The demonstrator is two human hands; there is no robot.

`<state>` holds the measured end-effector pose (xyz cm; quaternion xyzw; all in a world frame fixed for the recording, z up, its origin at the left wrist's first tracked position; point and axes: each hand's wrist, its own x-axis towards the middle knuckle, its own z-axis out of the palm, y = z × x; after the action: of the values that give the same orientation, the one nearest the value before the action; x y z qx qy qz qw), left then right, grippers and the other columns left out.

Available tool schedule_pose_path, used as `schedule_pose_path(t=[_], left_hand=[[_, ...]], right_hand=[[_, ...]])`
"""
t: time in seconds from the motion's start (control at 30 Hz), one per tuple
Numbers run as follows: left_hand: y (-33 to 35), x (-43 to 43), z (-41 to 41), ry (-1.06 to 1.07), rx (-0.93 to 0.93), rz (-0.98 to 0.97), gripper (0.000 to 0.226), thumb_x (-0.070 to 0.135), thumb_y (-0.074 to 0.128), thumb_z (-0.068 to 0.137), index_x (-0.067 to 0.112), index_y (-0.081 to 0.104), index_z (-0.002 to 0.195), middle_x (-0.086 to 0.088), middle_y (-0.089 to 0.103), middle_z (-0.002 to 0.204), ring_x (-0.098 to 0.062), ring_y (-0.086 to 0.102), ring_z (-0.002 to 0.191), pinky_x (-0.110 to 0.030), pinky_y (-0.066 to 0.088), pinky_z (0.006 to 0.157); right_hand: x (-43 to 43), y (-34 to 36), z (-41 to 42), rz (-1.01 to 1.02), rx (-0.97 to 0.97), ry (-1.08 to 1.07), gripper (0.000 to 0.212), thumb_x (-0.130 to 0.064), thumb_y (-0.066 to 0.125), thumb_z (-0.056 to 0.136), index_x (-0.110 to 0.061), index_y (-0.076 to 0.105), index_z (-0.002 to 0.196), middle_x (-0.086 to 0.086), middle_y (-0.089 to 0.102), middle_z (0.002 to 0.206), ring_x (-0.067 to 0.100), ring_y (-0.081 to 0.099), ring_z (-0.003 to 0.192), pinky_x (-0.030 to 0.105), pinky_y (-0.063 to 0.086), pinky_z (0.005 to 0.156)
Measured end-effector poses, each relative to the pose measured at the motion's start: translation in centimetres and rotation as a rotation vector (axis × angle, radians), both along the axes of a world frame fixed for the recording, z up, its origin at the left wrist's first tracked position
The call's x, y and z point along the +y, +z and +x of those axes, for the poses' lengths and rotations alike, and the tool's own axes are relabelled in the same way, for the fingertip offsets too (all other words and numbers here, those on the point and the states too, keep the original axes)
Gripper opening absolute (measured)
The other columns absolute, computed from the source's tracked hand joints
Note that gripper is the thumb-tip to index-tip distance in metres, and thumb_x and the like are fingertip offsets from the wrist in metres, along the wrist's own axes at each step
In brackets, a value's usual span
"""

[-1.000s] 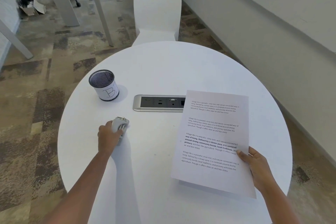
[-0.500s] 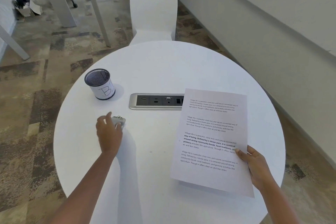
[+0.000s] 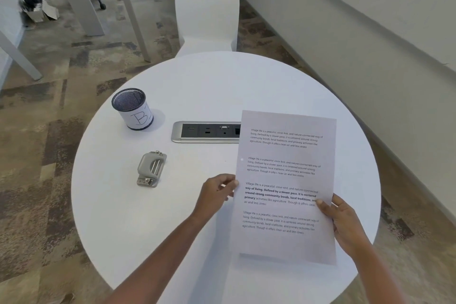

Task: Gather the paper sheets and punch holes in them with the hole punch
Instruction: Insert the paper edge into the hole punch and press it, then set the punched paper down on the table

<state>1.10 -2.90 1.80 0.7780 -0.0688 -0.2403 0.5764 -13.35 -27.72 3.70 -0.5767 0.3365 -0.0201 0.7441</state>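
Both hands hold the paper sheets [image 3: 286,180] above a round white table [image 3: 148,229], the printed side facing the camera. The right hand [image 3: 345,222] grips the sheets at their right edge, at about 4 o'clock of the table, thumb laid across the printed face near the bold paragraph and the other fingers behind the page, out of sight. The left hand [image 3: 217,192] pinches the left edge at mid-height, thumb tip on the front and fingers curled behind. The sheets are tilted up off the table; a shadow lies under their lower edge. Four blocks of printed text are legible, and a small round hole shows near the left margin beside the second block. How many sheets are in the stack cannot be told. The hole punch [image 3: 151,168], grey metal, lies flat on the table at about 9 o'clock from the sheets, well apart from both hands and untouched. A mesh pen cup [image 3: 133,108] with a white label marked "B" stands upright at about 10 o'clock of the table. A recessed power and data panel [image 3: 204,131] sits near the table centre, its right end covered by the top left corner of the sheets. A white chair [image 3: 207,10] stands at 12 o'clock beyond the table.
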Motion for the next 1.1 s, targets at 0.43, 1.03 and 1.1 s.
schedule_pose_path(t=[0.43, 1.03, 1.1], left_hand=[[-1.7, -4.7, -3.4, 0.054, 0.127, 0.101, 0.014, 0.003, 0.058, 0.085, -0.005, 0.068, 0.091, 0.003, 0.06, 0.061, 0.006, 0.051, 0.034, -0.008, 0.042, 0.041], [-1.2, -14.5, -2.8, -0.039, 0.057, 0.239, 0.015, 0.0, 0.057, 0.085, 0.005, 0.055, 0.071, -0.013, 0.059, 0.073, -0.024, 0.058, 0.058, -0.036, 0.055, 0.071], [-1.4, -14.9, -2.4, -0.026, 0.058, 0.25, 0.014, 0.0, 0.057, 0.084, 0.005, 0.056, 0.071, -0.014, 0.059, 0.073, -0.026, 0.057, 0.063, -0.039, 0.055, 0.073]], right_hand=[[-2.9, -1.4, -1.7, -0.269, 0.164, -0.039, 0.018, -0.004, 0.053, 0.089, -0.018, 0.065, 0.087, 0.007, 0.072, 0.086, 0.029, 0.068, 0.071, 0.046, 0.054, 0.075], [-10.6, -1.4, 0.4, -0.58, 0.392, -0.046, 0.024, -0.007, 0.054, 0.088, -0.004, 0.058, 0.111, 0.02, 0.066, 0.101, 0.037, 0.065, 0.088, 0.051, 0.053, 0.084], [-11.1, -1.7, 0.9, -0.564, 0.399, -0.05, 0.024, -0.007, 0.055, 0.087, -0.003, 0.058, 0.111, 0.021, 0.066, 0.103, 0.037, 0.065, 0.089, 0.051, 0.053, 0.084]])
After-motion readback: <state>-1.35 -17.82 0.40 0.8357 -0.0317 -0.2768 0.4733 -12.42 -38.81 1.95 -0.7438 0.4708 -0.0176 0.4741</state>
